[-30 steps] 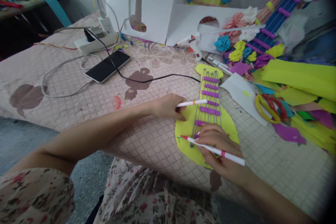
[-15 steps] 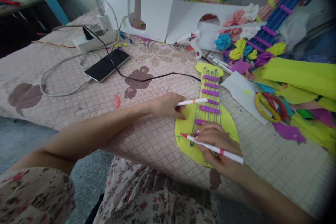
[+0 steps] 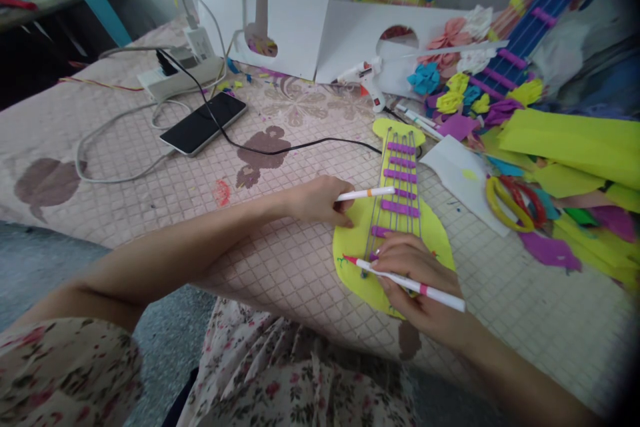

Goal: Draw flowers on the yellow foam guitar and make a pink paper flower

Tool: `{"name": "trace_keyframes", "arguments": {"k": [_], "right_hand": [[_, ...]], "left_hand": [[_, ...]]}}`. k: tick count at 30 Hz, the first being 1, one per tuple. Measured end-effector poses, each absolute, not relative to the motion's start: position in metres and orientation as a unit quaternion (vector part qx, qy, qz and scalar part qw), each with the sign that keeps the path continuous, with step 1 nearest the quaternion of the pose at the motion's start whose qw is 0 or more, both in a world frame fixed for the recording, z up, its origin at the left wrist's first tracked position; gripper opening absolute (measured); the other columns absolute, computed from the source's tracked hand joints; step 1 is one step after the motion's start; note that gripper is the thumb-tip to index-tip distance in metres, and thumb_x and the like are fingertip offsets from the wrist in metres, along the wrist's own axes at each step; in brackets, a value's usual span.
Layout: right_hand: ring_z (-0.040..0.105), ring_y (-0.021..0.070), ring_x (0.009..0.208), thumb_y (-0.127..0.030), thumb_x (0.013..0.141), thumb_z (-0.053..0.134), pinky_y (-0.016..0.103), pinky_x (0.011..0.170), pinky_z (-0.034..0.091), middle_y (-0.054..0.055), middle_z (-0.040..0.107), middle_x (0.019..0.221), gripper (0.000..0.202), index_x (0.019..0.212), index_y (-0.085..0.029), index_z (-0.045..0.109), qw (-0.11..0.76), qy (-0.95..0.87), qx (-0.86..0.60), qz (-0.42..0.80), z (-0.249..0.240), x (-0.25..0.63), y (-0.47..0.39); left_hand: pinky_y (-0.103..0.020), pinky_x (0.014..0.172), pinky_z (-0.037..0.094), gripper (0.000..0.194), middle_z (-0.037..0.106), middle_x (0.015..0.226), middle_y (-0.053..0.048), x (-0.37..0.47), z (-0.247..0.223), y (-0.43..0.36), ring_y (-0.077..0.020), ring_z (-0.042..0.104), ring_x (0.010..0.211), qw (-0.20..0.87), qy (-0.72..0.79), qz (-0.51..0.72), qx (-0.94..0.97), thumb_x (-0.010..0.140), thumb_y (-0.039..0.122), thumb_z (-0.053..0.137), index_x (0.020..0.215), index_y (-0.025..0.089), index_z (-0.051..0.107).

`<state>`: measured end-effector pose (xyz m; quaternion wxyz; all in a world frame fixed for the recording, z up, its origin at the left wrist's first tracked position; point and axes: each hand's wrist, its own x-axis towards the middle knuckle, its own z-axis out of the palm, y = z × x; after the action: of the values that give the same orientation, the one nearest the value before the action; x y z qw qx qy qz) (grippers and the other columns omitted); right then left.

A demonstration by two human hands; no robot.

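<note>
Guitar cutout point(image 3: 345, 240), yellow, flat | right hand point(image 3: 417, 277) gripping red-tipped marker point(image 3: 420, 287), tip at its body | left hand point(image 3: 323, 200) clamped on orange-banded marker point(image 3: 367, 194)

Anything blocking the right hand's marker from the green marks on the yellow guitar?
Nothing visible does: the red marker in the right hand has its tip at the green marks on the yellow guitar. The left hand, with the orange-banded marker, sits clear, farther up.

A yellow guitar point(image 3: 356, 239) lies flat on cloth point(image 3: 295, 247).
</note>
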<state>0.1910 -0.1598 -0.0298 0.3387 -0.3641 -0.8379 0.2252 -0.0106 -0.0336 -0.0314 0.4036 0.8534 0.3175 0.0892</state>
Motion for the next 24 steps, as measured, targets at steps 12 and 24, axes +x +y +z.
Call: {"name": "trace_keyframes", "arguments": {"k": [12,24], "right_hand": [[0.059,0.0214,0.087,-0.008,0.076,0.057,0.045,0.082,0.049,0.003,0.064,0.083,0.029,0.100,-0.024,0.060,0.336,-0.837,-0.366,0.231,-0.0295,0.1920,-0.1603],[0.057,0.0205,0.089,-0.007,0.077,0.057,0.044,0.084,0.048,0.004,0.063,0.083,0.024,0.097,-0.019,0.061,0.345,-0.837,-0.357,0.229,-0.0297,0.1920,-0.1604]], "left_hand": [[-0.020,0.053,0.028,0.025,0.047,0.057,0.006,-0.0113,-0.0327,-0.0332,-0.0061,0.039,0.053,0.405,0.310,0.096,0.855,0.066,0.030,0.068,0.065,0.015,0.048],[-0.020,0.053,0.029,0.025,0.047,0.057,0.006,-0.0111,-0.0319,-0.0335,-0.0063,0.039,0.053,0.403,0.312,0.089,0.856,0.066,0.031,0.067,0.066,0.015,0.048]]}}
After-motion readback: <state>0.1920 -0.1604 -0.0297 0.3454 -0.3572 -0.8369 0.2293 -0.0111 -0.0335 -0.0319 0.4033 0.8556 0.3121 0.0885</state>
